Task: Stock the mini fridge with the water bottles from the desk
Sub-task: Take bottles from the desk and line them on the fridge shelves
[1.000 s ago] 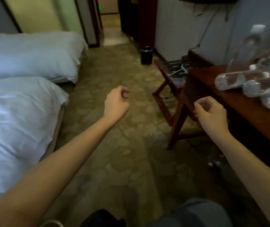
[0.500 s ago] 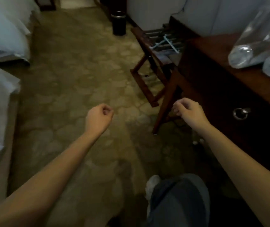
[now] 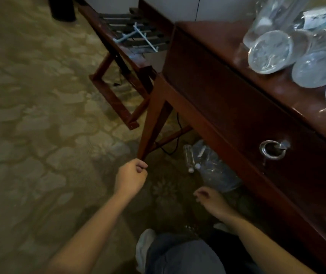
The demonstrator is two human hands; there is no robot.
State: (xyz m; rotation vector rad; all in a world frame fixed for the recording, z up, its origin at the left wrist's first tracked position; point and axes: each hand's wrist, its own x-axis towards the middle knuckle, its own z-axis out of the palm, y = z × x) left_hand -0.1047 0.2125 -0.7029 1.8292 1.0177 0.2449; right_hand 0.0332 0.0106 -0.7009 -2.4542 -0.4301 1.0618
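Several clear water bottles (image 3: pixel 272 51) lie on their sides on the dark wooden desk (image 3: pixel 227 48) at the upper right, their bottoms facing me. More bottles (image 3: pixel 189 158) lie on the floor under the desk, next to crumpled clear plastic (image 3: pixel 215 173). My left hand (image 3: pixel 131 177) is curled into a loose fist with nothing in it, just below the desk's front leg (image 3: pixel 154 119). My right hand (image 3: pixel 210 199) hangs low near the floor plastic, fingers bent and empty. No mini fridge is in view.
A desk drawer carries a metal ring pull (image 3: pixel 272 150). A folding wooden luggage rack (image 3: pixel 122 48) stands left of the desk with a white hanger (image 3: pixel 138 35) on it. A dark bin (image 3: pixel 61 8) stands at the top. Patterned carpet (image 3: pixel 29 115) spreads left. My knee (image 3: pixel 180 256) shows below.
My view has tilted down and moved toward the desk; the beds have left the frame. Both hands have dropped lower, and the floor under the desk has come into sight.
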